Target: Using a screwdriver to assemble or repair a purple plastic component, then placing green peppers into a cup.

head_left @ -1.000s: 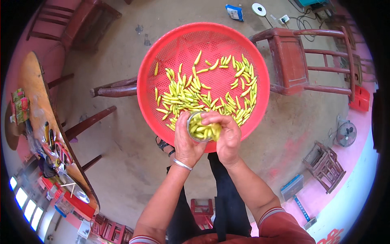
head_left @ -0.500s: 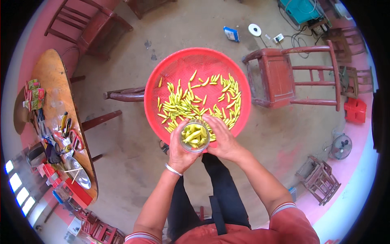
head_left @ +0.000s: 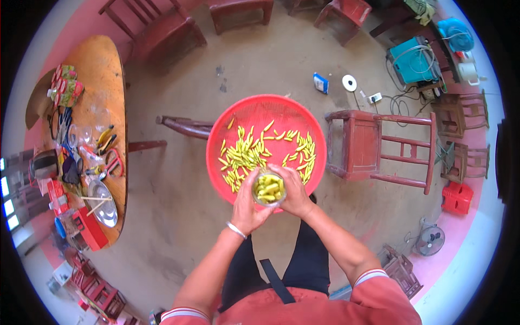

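Observation:
Between my two hands I hold a clear jar (head_left: 269,203) with its open mouth facing up. Yellow-green chili peppers (head_left: 269,187) fill it close to the rim. My left hand (head_left: 249,206) wraps the jar's left side, and my right hand (head_left: 293,192) wraps the right side. Behind the jar is a round red mesh basket (head_left: 260,105), with many loose chili peppers (head_left: 241,154) spread over its bottom, thickest at the left. The jar and hands hide the basket's near part.
A red wooden chair (head_left: 362,143) stands to the right of the basket. At the left, an oval wooden table (head_left: 100,59) bears scissors (head_left: 113,162), a metal tray (head_left: 103,208) with chopsticks, and packets. A teal box (head_left: 414,62) with cables and a fan (head_left: 430,240) are farther right.
The view has shifted, showing more of the room's far side. The basket appears lower and slightly smaller. Both hands still hold the filled jar, with the right hand now lower around its side.

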`<action>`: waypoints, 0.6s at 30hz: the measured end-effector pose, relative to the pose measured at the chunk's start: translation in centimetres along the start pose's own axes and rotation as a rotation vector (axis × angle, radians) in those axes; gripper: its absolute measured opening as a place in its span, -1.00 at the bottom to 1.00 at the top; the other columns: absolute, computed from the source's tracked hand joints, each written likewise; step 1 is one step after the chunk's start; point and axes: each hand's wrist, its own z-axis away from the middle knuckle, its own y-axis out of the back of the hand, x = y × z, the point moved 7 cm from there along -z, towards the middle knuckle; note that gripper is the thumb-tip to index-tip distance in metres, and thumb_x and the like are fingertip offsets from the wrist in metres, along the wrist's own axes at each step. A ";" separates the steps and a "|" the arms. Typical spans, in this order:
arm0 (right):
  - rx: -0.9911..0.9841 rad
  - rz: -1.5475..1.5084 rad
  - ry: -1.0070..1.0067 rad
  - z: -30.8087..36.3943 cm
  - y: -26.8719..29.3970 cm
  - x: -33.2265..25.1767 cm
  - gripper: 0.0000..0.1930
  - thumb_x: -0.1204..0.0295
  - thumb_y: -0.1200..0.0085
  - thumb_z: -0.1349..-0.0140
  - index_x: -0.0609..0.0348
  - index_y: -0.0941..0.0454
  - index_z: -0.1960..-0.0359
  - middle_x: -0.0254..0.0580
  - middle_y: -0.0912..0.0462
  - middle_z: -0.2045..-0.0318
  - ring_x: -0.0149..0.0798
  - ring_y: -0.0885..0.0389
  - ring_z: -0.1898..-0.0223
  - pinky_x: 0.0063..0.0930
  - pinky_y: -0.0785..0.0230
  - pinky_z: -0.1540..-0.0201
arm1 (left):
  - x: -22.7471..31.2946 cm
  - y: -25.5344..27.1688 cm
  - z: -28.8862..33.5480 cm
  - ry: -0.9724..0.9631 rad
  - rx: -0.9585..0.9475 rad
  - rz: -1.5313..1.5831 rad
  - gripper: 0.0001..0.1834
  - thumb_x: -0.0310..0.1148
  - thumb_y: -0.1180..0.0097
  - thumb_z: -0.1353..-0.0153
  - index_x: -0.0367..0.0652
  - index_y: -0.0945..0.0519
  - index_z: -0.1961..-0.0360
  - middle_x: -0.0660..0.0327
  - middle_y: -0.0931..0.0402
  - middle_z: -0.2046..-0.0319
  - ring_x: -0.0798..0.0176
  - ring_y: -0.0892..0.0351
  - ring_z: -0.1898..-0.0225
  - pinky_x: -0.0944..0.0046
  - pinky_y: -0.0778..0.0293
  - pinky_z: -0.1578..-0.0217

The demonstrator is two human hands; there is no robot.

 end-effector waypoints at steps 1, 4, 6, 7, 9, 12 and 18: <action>-0.023 -0.022 0.006 0.1 -0.5 -0.3 -0.13 0.41 -0.41 0.27 0.17 -0.22 -0.18 -0.11 -0.42 -0.13 0.01 -0.40 -0.11 -0.18 -0.24 -0.16 | -0.5 0.4 0.0 0.038 0.040 -0.023 -0.03 -0.35 -0.45 0.17 -0.28 -0.15 -0.25 -0.03 -0.33 -0.14 0.09 -0.36 -0.17 0.15 -0.28 -0.19; -0.088 -0.038 0.141 -1.9 0.4 1.0 -0.13 0.40 -0.39 0.26 0.19 -0.21 -0.18 -0.05 -0.42 -0.12 0.02 -0.39 -0.11 -0.18 -0.26 -0.14 | -0.3 -0.5 -1.0 0.036 0.135 0.016 -0.04 -0.35 -0.45 0.17 -0.29 -0.15 -0.24 -0.06 -0.31 -0.14 0.05 -0.33 -0.19 0.13 -0.25 -0.21; -0.175 -0.089 0.177 -3.6 1.8 1.6 -0.14 0.40 -0.38 0.26 0.19 -0.21 -0.18 -0.03 -0.43 -0.09 0.03 -0.41 -0.09 -0.17 -0.27 -0.13 | 0.6 -1.7 -1.3 -0.015 0.214 0.018 -0.04 -0.38 -0.45 0.17 -0.28 -0.14 -0.24 -0.04 -0.26 -0.18 0.06 -0.29 -0.21 0.12 -0.22 -0.22; -0.228 -0.112 0.177 -4.1 2.0 1.6 -0.15 0.40 -0.37 0.25 0.20 -0.22 -0.17 -0.01 -0.45 -0.06 0.04 -0.42 -0.08 -0.16 -0.28 -0.11 | 0.6 -2.4 -1.1 0.001 0.233 0.018 -0.04 -0.38 -0.45 0.17 -0.28 -0.14 -0.24 -0.04 -0.26 -0.18 0.06 -0.29 -0.21 0.12 -0.22 -0.22; -0.296 -0.124 0.224 -5.9 2.1 1.8 -0.16 0.39 -0.37 0.27 0.20 -0.25 -0.15 0.01 -0.48 0.00 0.07 -0.45 -0.02 -0.12 -0.30 -0.08 | -0.8 -3.5 -0.4 0.219 0.417 0.216 0.00 -0.36 -0.47 0.20 -0.28 -0.12 -0.25 -0.06 -0.28 -0.16 0.04 -0.34 -0.18 0.13 -0.27 -0.19; -0.518 -0.027 0.318 -7.6 2.2 2.2 -0.21 0.36 -0.41 0.29 0.08 -0.33 -0.11 -0.07 -0.51 0.04 0.05 -0.48 0.05 -0.16 -0.33 -0.05 | 0.2 -4.5 -1.1 0.226 0.543 0.377 0.07 -0.39 -0.48 0.21 -0.29 -0.04 -0.29 -0.02 -0.22 -0.19 0.11 -0.28 -0.21 0.16 -0.23 -0.21; -0.518 0.122 0.407 -12.6 -0.5 0.9 -0.15 0.29 -0.45 0.30 0.06 -0.31 -0.13 -0.15 -0.49 -0.02 0.01 -0.44 -0.02 -0.16 -0.32 -0.08 | -3.6 -4.7 5.2 0.536 0.899 0.285 -0.04 -0.46 -0.36 0.11 -0.25 -0.06 -0.30 -0.03 -0.17 -0.20 0.00 -0.19 -0.25 0.11 -0.15 -0.25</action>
